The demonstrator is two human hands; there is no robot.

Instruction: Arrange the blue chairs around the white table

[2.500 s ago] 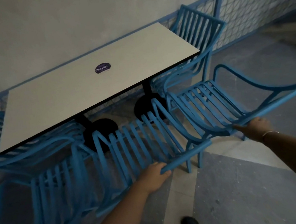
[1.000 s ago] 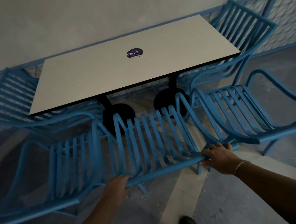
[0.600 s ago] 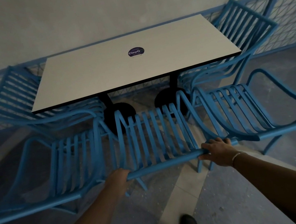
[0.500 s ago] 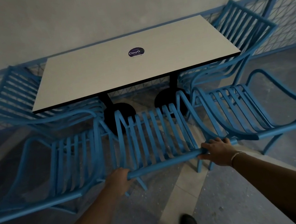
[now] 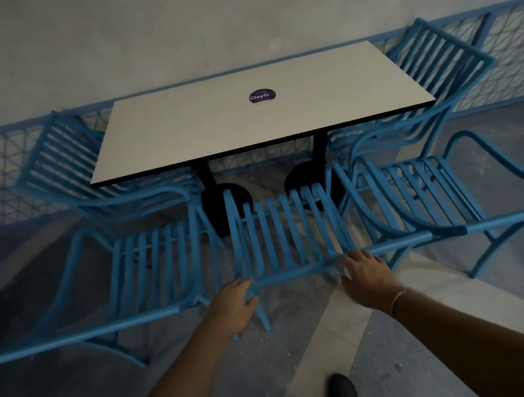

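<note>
Middle chair [image 5: 288,228] is standing at the near side of the bench [image 5: 212,131]; left hand [image 5: 233,307] is curling its fingers [image 5: 240,286] round the top rail [image 5: 297,272]; right hand [image 5: 368,272] is laying spread fingers on it; frame is looking stiff, probably fairly light; rail is offering the surest hold.

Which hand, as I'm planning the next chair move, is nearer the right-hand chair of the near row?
Right. The right hand touches the middle chair's top rail beside the right-hand chair; the left hand grips that rail's opposite end.
</note>
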